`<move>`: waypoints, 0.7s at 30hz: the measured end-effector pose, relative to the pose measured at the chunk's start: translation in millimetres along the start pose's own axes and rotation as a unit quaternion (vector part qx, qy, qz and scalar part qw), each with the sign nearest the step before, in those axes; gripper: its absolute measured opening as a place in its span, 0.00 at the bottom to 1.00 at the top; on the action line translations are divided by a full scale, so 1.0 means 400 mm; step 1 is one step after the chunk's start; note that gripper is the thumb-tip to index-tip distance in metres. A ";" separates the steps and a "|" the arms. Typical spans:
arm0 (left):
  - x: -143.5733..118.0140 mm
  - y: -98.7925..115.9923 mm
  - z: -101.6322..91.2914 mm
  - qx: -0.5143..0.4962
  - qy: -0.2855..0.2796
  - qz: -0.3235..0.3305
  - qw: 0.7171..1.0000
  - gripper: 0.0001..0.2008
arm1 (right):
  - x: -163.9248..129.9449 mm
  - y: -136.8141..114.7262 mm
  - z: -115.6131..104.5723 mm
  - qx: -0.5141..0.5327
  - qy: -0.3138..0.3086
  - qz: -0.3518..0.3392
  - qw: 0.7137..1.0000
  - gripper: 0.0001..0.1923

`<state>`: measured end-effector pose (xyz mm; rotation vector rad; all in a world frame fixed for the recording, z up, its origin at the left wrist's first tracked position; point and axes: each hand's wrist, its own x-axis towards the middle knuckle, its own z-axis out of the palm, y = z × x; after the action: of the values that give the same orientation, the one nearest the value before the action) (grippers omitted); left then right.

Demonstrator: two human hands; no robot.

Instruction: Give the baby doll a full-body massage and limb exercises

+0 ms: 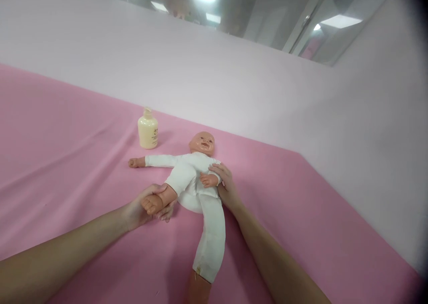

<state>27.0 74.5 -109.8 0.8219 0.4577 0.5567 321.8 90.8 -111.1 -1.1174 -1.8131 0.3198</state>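
Observation:
A baby doll (pixel 200 161) in a white cloth suit lies on its back on the pink cover, its head towards the wall. My left hand (pixel 147 206) is wrapped round the ankle of the doll's raised, bent leg (pixel 182 177), thumb on top and fingertips below. At the doll's other side, my right hand (pixel 225 181) holds its body by the bent arm (pixel 210 179), with fingers over the white sleeve; its thumb is hidden. The other leg (pixel 214 232) stretches towards me, its foot cut off by the frame's lower edge.
A cream-coloured pump bottle (pixel 148 129) stands upright beyond the doll's outstretched arm. The pink cover (pixel 67 139) has folds at the left. A pale wall (pixel 167 67) rises behind it, with a reflective glass panel (pixel 267 18) above, and another wall (pixel 377 139) is at the right.

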 end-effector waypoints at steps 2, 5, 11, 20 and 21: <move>0.003 -0.003 -0.003 0.004 -0.003 0.005 1.000 0.24 | 0.000 0.000 -0.001 -0.010 -0.008 0.001 1.000 0.25; 0.002 -0.005 0.002 0.004 0.015 0.005 1.000 0.24 | 0.001 -0.003 -0.002 -0.014 -0.012 0.001 1.000 0.26; -0.002 -0.004 0.012 0.005 0.052 0.006 0.999 0.24 | 0.000 -0.002 -0.002 -0.007 -0.010 -0.002 1.000 0.26; -0.037 0.003 -0.005 0.076 -0.236 -0.102 0.963 0.22 | 0.002 -0.005 0.013 0.191 0.117 0.144 0.964 0.32; -0.046 0.008 0.002 0.082 -0.254 -0.114 0.957 0.22 | 0.005 -0.005 0.014 0.202 0.137 0.156 0.957 0.34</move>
<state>12.7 64.4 -103.8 1.0175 0.1198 0.0802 316.0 92.5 -111.6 -1.0895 -1.2537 0.6561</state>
